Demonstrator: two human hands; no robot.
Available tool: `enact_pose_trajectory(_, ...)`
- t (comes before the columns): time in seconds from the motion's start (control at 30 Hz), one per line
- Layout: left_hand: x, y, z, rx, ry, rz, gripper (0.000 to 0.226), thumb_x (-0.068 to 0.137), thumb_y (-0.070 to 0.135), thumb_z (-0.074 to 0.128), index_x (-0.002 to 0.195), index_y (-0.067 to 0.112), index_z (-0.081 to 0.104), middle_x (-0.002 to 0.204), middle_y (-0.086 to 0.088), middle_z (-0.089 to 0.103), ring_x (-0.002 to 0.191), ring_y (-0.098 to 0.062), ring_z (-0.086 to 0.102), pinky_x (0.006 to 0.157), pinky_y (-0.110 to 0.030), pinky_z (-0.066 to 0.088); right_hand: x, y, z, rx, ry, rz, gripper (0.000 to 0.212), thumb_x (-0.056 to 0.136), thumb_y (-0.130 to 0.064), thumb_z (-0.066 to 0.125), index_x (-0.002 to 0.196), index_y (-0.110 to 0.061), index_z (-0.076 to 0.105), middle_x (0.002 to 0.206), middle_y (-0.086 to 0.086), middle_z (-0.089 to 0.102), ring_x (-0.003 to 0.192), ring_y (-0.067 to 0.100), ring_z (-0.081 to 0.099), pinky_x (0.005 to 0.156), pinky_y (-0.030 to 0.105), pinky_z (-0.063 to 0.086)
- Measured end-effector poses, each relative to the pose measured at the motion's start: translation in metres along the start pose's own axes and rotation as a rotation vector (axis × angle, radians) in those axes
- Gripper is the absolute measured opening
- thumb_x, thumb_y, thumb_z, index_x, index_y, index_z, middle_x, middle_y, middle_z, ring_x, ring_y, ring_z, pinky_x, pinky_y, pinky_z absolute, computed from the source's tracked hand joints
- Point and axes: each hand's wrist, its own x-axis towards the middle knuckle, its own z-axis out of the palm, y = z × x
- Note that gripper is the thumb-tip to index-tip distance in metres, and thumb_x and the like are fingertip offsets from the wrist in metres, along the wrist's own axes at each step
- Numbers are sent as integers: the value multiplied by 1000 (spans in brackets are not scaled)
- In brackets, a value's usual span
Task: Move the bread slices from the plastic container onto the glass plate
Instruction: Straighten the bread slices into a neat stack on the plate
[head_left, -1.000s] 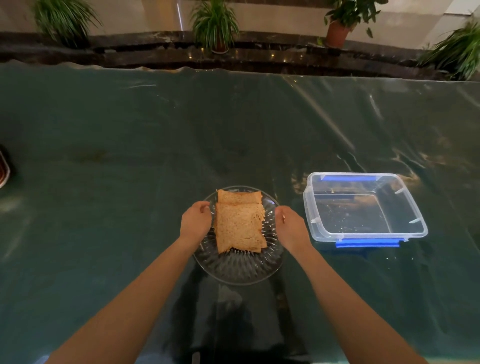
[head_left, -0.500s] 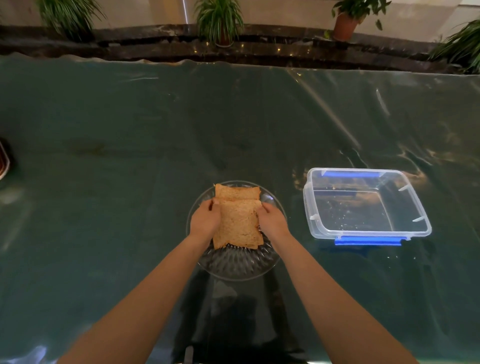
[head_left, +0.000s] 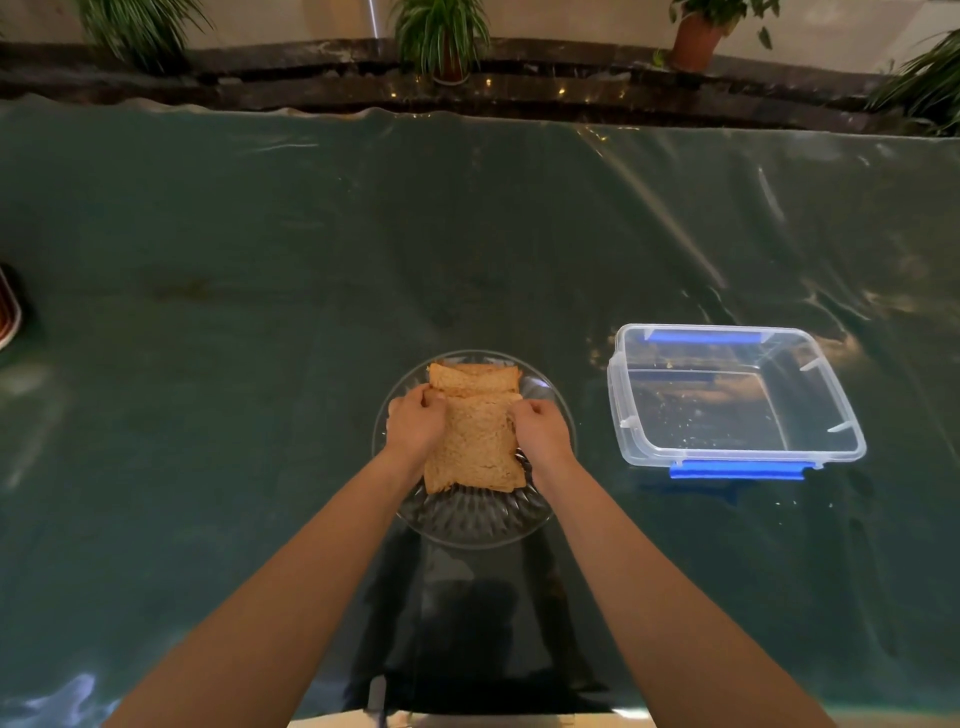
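Note:
A stack of brown bread slices (head_left: 477, 447) lies on the round glass plate (head_left: 472, 519) in front of me. One lower slice (head_left: 475, 375) sticks out at the far side. My left hand (head_left: 414, 426) grips the left edge of the top slice, and my right hand (head_left: 540, 431) grips its right edge, fingers curled on the bread. To the right stands the clear plastic container (head_left: 732, 457) with blue clips, holding only crumbs.
The table wears a dark green cloth under glossy plastic film (head_left: 260, 312). A striped object (head_left: 8, 312) peeks in at the left edge. Potted plants (head_left: 441, 36) line a ledge beyond the table's far edge.
Both hands have come in from the plate's sides and closed on the edges of the top bread slice. The container has stayed in place.

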Motion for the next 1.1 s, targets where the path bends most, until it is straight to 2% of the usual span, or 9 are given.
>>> enact_pose_trajectory(0.23, -2, -6, -1, -35, 22, 30, 39, 95, 25, 42, 130, 13, 53, 133, -6, 49, 115, -22, 50, 99, -35, 43, -3, 4, 0, -68, 27, -84, 29, 92, -25, 43, 115, -9, 52, 76, -7, 49, 68, 6, 46, 72, 31, 41)
enact_pose_trajectory(0.4, 3, -10, -1, -95, 14, 15, 26, 95, 24, 42, 73, 27, 55, 84, 7, 54, 80, -11, 50, 78, -29, 42, -5, 6, 0, -88, 32, -121, 22, 92, -25, 43, 106, -12, 53, 74, -8, 49, 65, 4, 46, 59, 24, 39)
enact_pose_trajectory(0.47, 3, -11, -1, -107, 15, 19, 30, 95, 25, 43, 66, 30, 52, 77, 10, 51, 71, -5, 47, 72, -26, 43, -6, 6, -1, -100, 44, -138, 21, 93, -25, 43, 105, -12, 54, 74, -9, 49, 64, 3, 46, 54, 21, 37)
enact_pose_trajectory(0.67, 0, -15, -4, -100, -11, 19, 26, 95, 27, 42, 74, 26, 57, 75, 10, 52, 67, -4, 47, 57, -18, 40, -9, 13, 0, -99, 63, -142, 27, 92, -27, 46, 109, -9, 55, 85, -3, 55, 68, 4, 49, 56, 20, 39)
enact_pose_trajectory(0.77, -1, -20, -3, -68, -21, 19, 20, 94, 24, 44, 83, 23, 60, 75, 10, 51, 66, -3, 46, 59, -19, 40, -11, 20, 2, -125, 59, -96, 35, 92, -27, 45, 118, -5, 53, 106, 10, 60, 84, 16, 54, 76, 33, 47)
enact_pose_trajectory(0.87, 0, -23, -3, -47, -25, 14, 21, 94, 24, 45, 77, 26, 57, 76, 12, 50, 68, -3, 46, 61, -21, 41, -10, 23, 3, -133, 63, -90, 35, 92, -26, 45, 119, -6, 53, 114, 12, 59, 91, 20, 54, 77, 33, 45)
enact_pose_trajectory(0.93, -1, -24, -3, -55, -37, 2, 18, 95, 25, 44, 96, 22, 62, 83, 13, 52, 78, -7, 51, 71, -26, 43, -9, 22, 3, -151, 62, -96, 34, 91, -27, 45, 117, -7, 53, 118, 13, 58, 94, 21, 56, 78, 34, 47)
enact_pose_trajectory(1.0, -2, -24, -2, -71, -46, -8, 27, 95, 26, 44, 115, 19, 60, 89, 12, 54, 93, -13, 51, 81, -30, 41, -7, 22, 3, -169, 59, -96, 33, 92, -28, 44, 116, -7, 53, 110, 10, 61, 92, 21, 56, 79, 35, 47)
enact_pose_trajectory(1.1, -1, -24, -1, -75, -31, -9, 22, 95, 25, 44, 106, 20, 63, 82, 16, 51, 96, -14, 50, 82, -30, 41, -4, 23, 3, -165, 37, -89, 33, 95, -28, 42, 119, -8, 50, 84, -4, 52, 71, 8, 48, 71, 29, 41)
